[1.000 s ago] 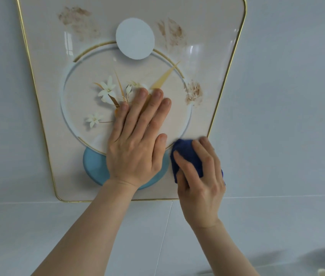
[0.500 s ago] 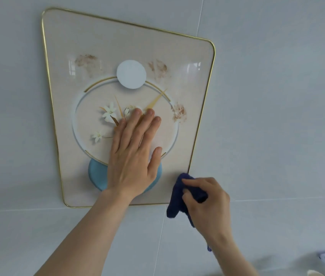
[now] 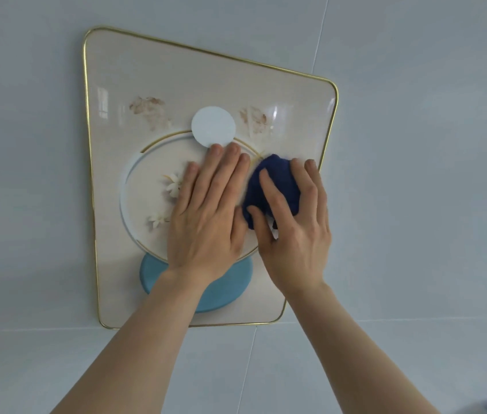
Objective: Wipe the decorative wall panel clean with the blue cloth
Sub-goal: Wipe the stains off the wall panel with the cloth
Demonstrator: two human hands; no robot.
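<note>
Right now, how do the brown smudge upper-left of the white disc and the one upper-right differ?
The upper-left brown smudge is wider, trailing down toward the white disc. The upper-right brown smudge is more compact and nearer the dark blue cloth. Both remain unwiped.

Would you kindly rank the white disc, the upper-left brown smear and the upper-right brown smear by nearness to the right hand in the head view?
From the right hand:
1. Upper-right brown smear, just above the blue cloth.
2. White disc, top centre, above the left hand.
3. Upper-left brown smear, far left of the wall panel.
</note>
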